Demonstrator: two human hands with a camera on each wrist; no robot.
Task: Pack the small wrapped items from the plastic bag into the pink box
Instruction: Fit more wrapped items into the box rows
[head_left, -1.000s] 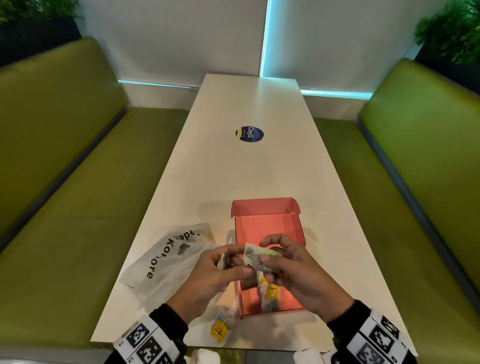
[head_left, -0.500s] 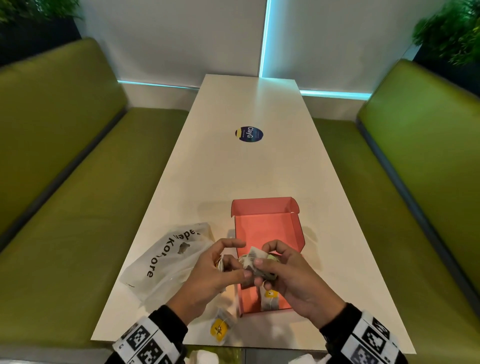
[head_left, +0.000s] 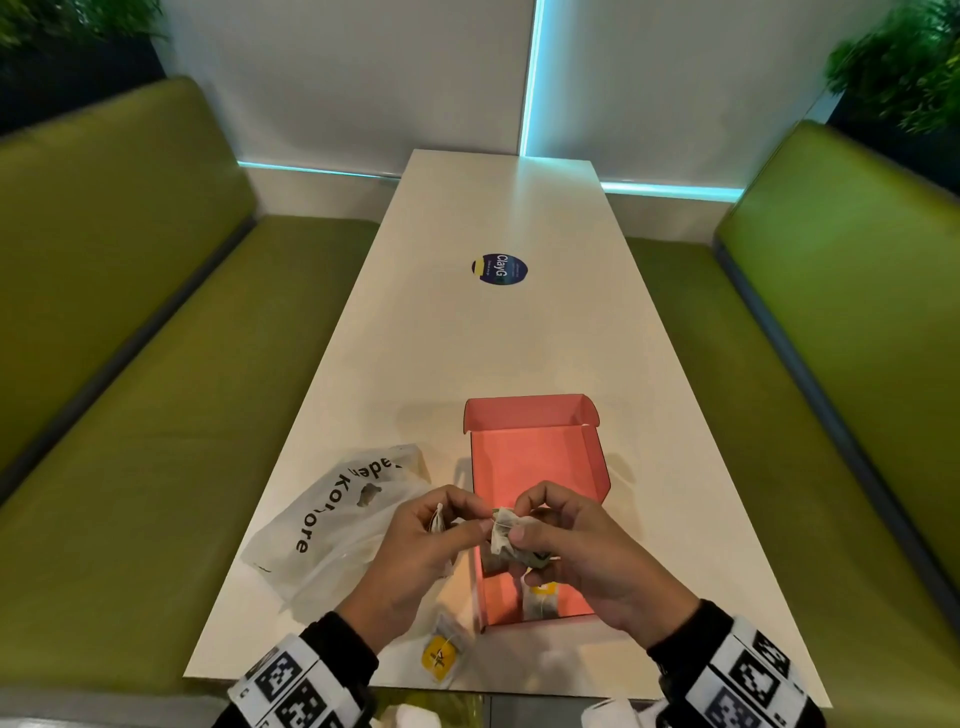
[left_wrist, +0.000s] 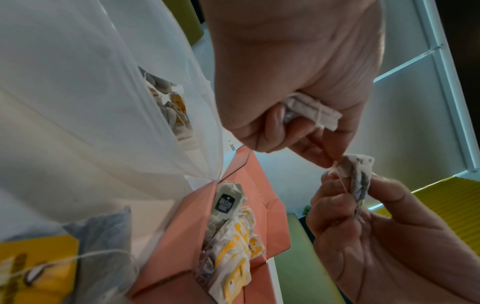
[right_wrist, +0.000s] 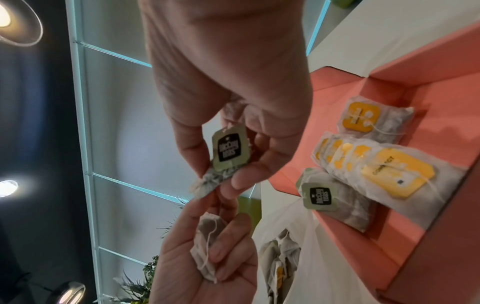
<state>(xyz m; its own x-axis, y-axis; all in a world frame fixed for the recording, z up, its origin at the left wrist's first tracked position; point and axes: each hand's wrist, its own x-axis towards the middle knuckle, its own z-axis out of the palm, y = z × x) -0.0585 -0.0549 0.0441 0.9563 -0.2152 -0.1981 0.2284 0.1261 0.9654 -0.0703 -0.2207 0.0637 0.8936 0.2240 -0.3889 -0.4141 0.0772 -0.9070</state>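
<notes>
The pink box (head_left: 535, 457) lies open on the white table, with several tea bags (right_wrist: 376, 164) in its near end. Left of it lies the white plastic bag (head_left: 332, 519), more tea bags (left_wrist: 171, 107) showing through it. Both hands hover over the box's near left part. My right hand (head_left: 519, 519) pinches a tea bag with a black-and-green tag (right_wrist: 230, 152). My left hand (head_left: 467, 519) curls its lower fingers round a second tea bag (left_wrist: 311, 111), while its thumb and forefinger pinch the upper corner of the right hand's bag (left_wrist: 358, 174).
One loose tea bag with a yellow tag (head_left: 441, 654) lies on the table (head_left: 498, 338) near its front edge, left of the box. A round dark sticker (head_left: 500, 269) sits mid-table. Green benches (head_left: 130, 415) run along both sides.
The tea bag between my hands has come down slightly and looks more bunched up. Both hands stay close together over the box's near end.
</notes>
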